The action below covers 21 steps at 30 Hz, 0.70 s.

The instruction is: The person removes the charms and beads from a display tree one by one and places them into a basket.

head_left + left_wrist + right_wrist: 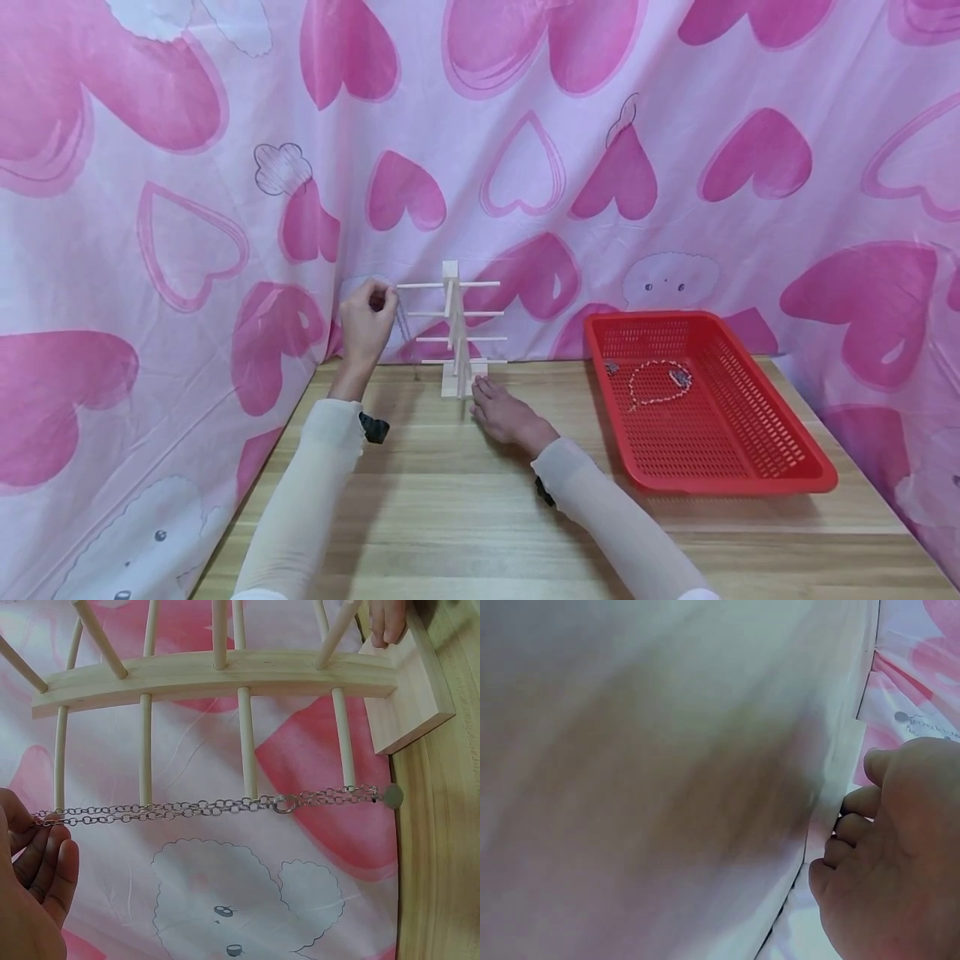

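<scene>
A wooden rack (458,333) with several rows of pegs stands at the back of the table. My left hand (367,321), beside the tip of its top left peg, pinches a silver chain necklace (180,808). The doubled chain hangs past the left peg tips, with a small ring (286,804) partway along and a round pendant (392,796) at its low end. My right hand (506,412) rests at the rack's base (409,694), fingers extended against it. In the right wrist view the right hand's (900,847) fingers lie at a pale edge.
A red plastic basket (750,479) sits on the right of the wooden table (442,517). Inside it lie a beaded necklace (660,362) and a small dark trinket (612,367). A pink heart-patterned curtain (517,58) encloses the table's back and sides.
</scene>
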Available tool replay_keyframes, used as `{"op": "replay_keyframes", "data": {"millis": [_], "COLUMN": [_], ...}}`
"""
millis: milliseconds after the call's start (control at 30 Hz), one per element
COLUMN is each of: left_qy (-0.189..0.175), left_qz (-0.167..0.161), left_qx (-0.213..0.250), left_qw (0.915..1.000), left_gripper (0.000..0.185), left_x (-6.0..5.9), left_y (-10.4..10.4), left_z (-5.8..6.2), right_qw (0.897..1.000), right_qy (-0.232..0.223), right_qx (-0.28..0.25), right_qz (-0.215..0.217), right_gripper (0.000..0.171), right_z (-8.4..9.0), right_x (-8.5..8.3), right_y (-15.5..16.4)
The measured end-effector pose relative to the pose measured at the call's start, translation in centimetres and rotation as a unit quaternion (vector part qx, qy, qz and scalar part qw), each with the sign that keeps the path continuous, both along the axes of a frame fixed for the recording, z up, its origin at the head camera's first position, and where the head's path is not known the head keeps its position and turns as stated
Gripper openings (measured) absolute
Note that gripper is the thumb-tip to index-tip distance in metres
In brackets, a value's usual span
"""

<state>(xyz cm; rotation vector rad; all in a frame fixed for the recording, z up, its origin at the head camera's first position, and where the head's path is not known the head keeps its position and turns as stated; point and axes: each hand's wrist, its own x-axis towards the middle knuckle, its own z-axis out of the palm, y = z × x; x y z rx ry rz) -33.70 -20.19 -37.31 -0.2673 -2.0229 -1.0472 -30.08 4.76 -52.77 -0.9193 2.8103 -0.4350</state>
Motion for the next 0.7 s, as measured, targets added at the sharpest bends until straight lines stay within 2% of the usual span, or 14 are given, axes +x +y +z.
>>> {"op": "replay_keyframes", "data": {"millis": [200,300,467,533,700], "left_qy": [0.014,0.012,0.018,0.024,0.024], "left_qz": [-0.002,-0.008,-0.017,-0.019,-0.025], "left_qx": [-0.009,-0.009,-0.003,-0.003,-0.006], "left_qw": [0.9999,0.9999,0.9997,0.9995,0.9994], "left_gripper": [0.012,0.013,0.012,0.012,0.011], "left_x": [0.5,0.9,1.2,1.4,1.8], "left_y": [0.0,0.1,0.1,0.1,0.1], "left_z": [-0.1,0.0,0.1,0.2,0.4], "right_qw": [1.000,1.000,0.995,0.993,0.991], "right_qy": [-0.001,0.004,0.054,0.076,0.109], "right_qx": [0.015,-0.013,-0.080,-0.086,-0.080], "right_qz": [-0.001,-0.015,-0.021,-0.016,-0.002], "right_gripper": [0.058,0.055,0.037,0.032,0.036], "right_z": [1.5,2.2,3.7,4.5,6.4], "right_x": [0.0,0.0,-0.4,-0.7,-1.1], "right_y": [0.1,0.2,0.1,0.1,0.5]}}
